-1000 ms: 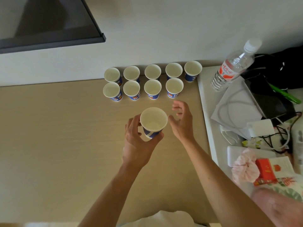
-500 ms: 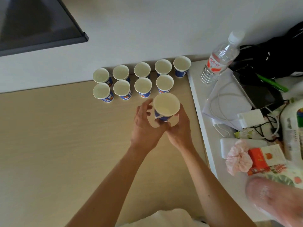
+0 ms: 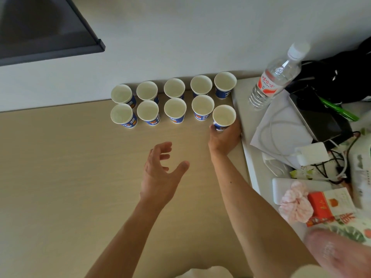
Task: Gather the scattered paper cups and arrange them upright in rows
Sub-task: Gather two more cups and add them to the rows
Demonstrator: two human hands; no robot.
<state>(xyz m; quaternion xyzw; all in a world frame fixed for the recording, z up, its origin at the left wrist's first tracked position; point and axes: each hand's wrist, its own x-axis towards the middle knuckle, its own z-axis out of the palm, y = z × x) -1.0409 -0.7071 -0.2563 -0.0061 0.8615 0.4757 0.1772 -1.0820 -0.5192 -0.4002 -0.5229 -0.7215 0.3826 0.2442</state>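
the job looks nearly finished. five paper cups stand upright in the back row [image 3: 174,88] and four more in the front row [image 3: 175,109]. our right hand [image 3: 224,138] curls its fingers round the base of the tenth cup [image 3: 223,116] at the right end of that front row, just beside its neighbour and a little nearer us than the line. we cannot tell whether its base is down. our left hand [image 3: 159,173] hovers apart over the table [image 3: 60,177], fingers loosely spread, holding nothing. we see no loose cups elsewhere, so we judge that only seating, nudging and letting go remain. the cups are thin tapered paper, white inside, with rolled rims and blue printed walls; they look light and easily dented. the table is smooth, pale wood-grain laminate.
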